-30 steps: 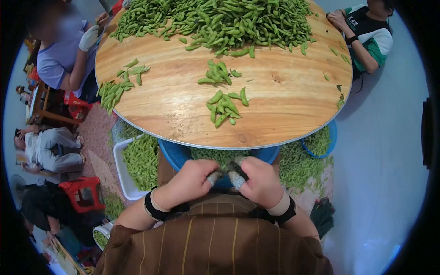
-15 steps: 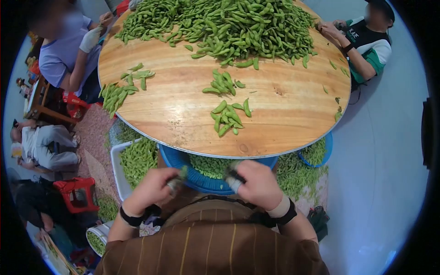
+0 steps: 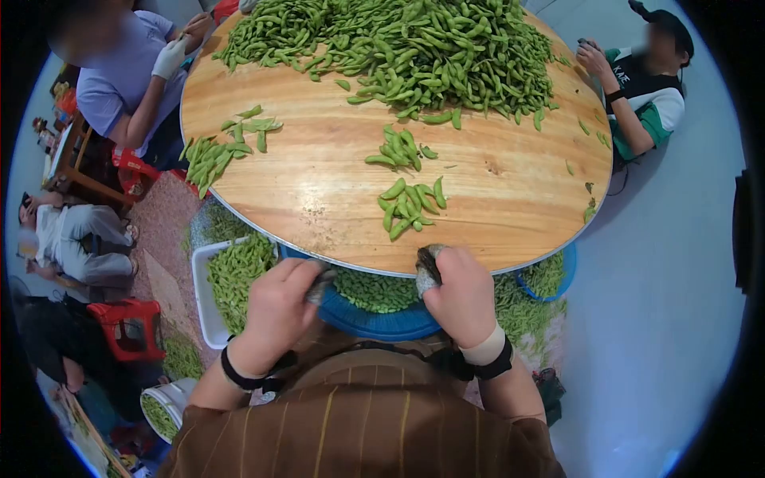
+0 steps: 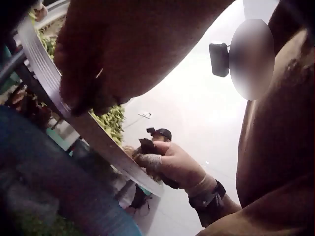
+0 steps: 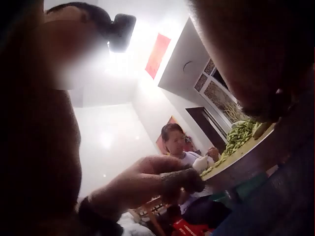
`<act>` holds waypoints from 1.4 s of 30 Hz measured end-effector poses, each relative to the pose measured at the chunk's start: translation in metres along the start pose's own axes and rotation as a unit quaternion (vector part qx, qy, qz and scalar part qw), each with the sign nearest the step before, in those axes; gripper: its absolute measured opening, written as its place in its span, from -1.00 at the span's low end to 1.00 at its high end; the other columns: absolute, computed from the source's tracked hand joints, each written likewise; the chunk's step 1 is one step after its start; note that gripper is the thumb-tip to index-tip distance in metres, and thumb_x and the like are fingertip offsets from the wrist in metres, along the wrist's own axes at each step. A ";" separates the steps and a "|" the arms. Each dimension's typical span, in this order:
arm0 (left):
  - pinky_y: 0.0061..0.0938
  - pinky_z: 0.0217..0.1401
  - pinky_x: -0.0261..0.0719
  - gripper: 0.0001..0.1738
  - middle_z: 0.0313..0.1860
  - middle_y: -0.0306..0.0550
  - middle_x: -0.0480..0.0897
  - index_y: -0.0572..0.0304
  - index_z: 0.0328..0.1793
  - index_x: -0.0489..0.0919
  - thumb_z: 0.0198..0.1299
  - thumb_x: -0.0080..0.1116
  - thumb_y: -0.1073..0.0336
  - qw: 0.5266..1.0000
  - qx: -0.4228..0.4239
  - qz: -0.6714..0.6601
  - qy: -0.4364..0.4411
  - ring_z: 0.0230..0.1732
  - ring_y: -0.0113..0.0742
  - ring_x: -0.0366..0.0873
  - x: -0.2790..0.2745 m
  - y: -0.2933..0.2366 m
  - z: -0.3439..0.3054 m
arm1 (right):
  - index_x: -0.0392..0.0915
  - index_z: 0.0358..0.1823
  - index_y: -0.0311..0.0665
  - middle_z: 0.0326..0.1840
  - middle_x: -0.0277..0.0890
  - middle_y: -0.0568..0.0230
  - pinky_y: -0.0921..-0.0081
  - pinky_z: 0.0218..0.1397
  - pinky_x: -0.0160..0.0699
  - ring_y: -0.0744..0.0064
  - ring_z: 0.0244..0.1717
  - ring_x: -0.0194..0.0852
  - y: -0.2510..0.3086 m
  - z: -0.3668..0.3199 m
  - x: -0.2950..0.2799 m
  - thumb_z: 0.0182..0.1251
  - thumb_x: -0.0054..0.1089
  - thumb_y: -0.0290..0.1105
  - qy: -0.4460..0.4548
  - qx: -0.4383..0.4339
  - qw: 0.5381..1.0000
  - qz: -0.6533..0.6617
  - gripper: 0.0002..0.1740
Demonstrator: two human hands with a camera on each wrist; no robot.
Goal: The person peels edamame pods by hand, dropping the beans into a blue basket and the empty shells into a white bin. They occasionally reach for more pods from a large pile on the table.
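Note:
Over the left rim of a blue basin [image 3: 382, 325] is my left hand [image 3: 275, 307], its fingers curled and their tips blurred in the head view. In the right wrist view this hand [image 5: 142, 182] has dark wrapping on its fingers. My right hand [image 3: 462, 299], also with bent fingers, is at the table's near edge; grey wrapping covers its thumb and a dark cover one finger. I cannot tell whether either hand holds a pod. Shelled green beans [image 3: 378, 291] lie in the basin. Small groups of green soybean pods [image 3: 410, 205] are on the wooden table [image 3: 319, 179].
A large heap of pods [image 3: 446, 60] covers the table's far side. On the floor stand a white tub [image 3: 239, 287] of pods, a blue tray [image 3: 550, 275], a white bucket [image 3: 169, 406] and a red stool [image 3: 131, 331]. Two people sit at the table's far left and right.
My hands were together over the basin, then parted. The left hand drew back and has now gone forward to the basin's left rim; the right hand moved right and forward to the table edge.

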State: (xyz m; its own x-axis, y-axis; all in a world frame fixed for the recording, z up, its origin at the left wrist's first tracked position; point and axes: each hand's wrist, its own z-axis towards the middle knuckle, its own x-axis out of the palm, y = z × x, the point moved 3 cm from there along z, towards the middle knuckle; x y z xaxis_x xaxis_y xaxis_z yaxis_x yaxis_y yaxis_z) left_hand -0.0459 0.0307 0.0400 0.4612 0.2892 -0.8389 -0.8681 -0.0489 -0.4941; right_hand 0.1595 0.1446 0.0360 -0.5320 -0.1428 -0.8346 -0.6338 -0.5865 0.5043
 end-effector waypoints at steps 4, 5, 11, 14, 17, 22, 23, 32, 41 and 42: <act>-0.26 -0.32 0.56 -0.57 -0.30 -0.02 0.56 0.18 -0.10 0.56 -0.23 0.20 0.54 0.995 0.080 -0.050 -0.038 -0.33 0.00 0.57 0.020 -0.028 0.035 | 0.45 -0.22 -0.29 -0.37 0.45 0.02 0.16 -0.31 0.49 -0.06 -0.33 0.48 -0.001 0.004 -0.002 -0.03 0.19 -0.51 -0.047 -0.014 0.998 0.040 -0.72; -0.26 -0.34 0.55 -0.56 -0.32 -0.03 0.56 0.17 -0.09 0.55 -0.23 0.20 0.54 0.990 0.101 -0.070 -0.075 -0.34 0.00 0.57 0.025 -0.033 0.042 | 0.45 -0.22 -0.29 -0.37 0.45 0.02 0.16 -0.31 0.49 -0.06 -0.33 0.48 -0.001 0.009 -0.001 -0.03 0.19 -0.51 -0.046 -0.016 0.998 0.037 -0.72; -0.21 -0.39 0.52 -0.51 -0.40 -0.02 0.50 0.21 -0.03 0.48 -0.22 0.15 0.57 0.995 0.076 -0.028 -0.065 -0.39 0.03 0.54 0.052 -0.045 0.063 | 0.43 -0.16 -0.27 -0.33 0.46 0.05 0.16 -0.31 0.51 -0.03 -0.31 0.50 0.001 0.035 0.015 -0.03 0.20 -0.51 -0.046 -0.012 0.999 -0.016 -0.67; -0.16 -0.32 0.51 -0.46 -0.35 0.06 0.48 0.27 0.00 0.42 -0.26 0.15 0.60 0.995 0.058 -0.056 -0.052 -0.32 0.10 0.51 0.052 -0.040 0.056 | 0.42 -0.15 -0.25 -0.34 0.44 0.06 0.15 -0.33 0.51 -0.03 -0.33 0.50 0.002 0.026 0.011 -0.06 0.21 -0.51 -0.025 -0.016 0.999 -0.032 -0.64; -0.14 -0.23 0.50 -0.42 -0.29 0.12 0.48 0.32 0.05 0.37 -0.26 0.14 0.61 0.993 0.044 -0.105 -0.030 -0.24 0.14 0.50 0.048 -0.034 0.050 | 0.42 -0.18 -0.25 -0.33 0.41 0.05 0.12 -0.34 0.49 -0.05 -0.36 0.49 0.006 0.005 0.002 -0.09 0.22 -0.50 0.007 -0.038 0.999 -0.010 -0.65; -0.16 -0.14 0.49 -0.39 -0.23 0.16 0.49 0.37 0.09 0.33 -0.24 0.09 0.63 0.986 0.030 -0.163 0.028 -0.16 0.16 0.49 0.040 -0.037 0.041 | 0.41 -0.26 -0.26 -0.32 0.37 0.06 0.18 -0.37 0.50 -0.04 -0.38 0.48 0.005 -0.015 -0.001 -0.13 0.22 -0.52 0.041 -0.040 0.997 0.043 -0.68; -0.20 -0.13 0.51 -0.41 -0.23 0.14 0.51 0.37 0.09 0.34 -0.21 0.10 0.62 0.983 0.025 -0.175 0.044 -0.17 0.10 0.52 0.040 -0.037 0.040 | 0.41 -0.27 -0.26 -0.32 0.37 0.07 0.19 -0.37 0.50 -0.03 -0.39 0.47 0.006 -0.014 -0.003 -0.13 0.22 -0.52 0.014 -0.035 0.999 0.035 -0.69; -0.50 -0.11 0.52 -0.63 -0.20 0.02 0.61 0.32 0.09 0.47 0.11 0.07 0.54 0.858 -0.079 -0.487 0.143 -0.23 -0.35 0.58 0.046 -0.036 0.040 | 0.40 -0.38 -0.32 -0.41 0.37 -0.01 0.16 -0.37 0.44 -0.11 -0.41 0.42 0.005 -0.007 0.002 -0.07 0.18 -0.53 0.023 -0.057 0.989 0.131 -0.80; -0.62 -0.35 0.54 -0.81 -0.28 -0.17 0.63 0.35 -0.02 0.54 0.30 -0.01 0.46 0.796 -0.200 -0.558 0.119 -0.44 -0.51 0.55 0.042 -0.035 0.033 | 0.54 -0.08 -0.30 -0.35 0.48 0.00 0.24 -0.25 0.50 -0.06 -0.30 0.49 -0.007 -0.010 -0.008 0.03 0.19 -0.46 -0.003 0.007 0.978 0.210 -0.65; -0.63 -0.35 0.54 -0.81 -0.29 -0.19 0.62 0.33 -0.02 0.54 0.30 0.01 0.45 0.779 -0.202 -0.582 0.116 -0.45 -0.51 0.54 0.044 -0.031 0.031 | 0.53 -0.07 -0.30 -0.31 0.49 0.00 0.24 -0.24 0.50 -0.06 -0.28 0.49 -0.003 -0.008 -0.006 0.03 0.19 -0.46 0.008 -0.019 0.988 0.152 -0.65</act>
State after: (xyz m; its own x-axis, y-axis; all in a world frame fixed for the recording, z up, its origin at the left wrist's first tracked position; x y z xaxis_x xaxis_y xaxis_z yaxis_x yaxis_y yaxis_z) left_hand -0.0049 0.0746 0.0257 0.9542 0.1850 0.2352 0.2700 -0.1934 -0.9432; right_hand 0.1692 0.1413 0.0382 -0.6862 -0.3291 -0.6487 -0.4237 -0.5441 0.7242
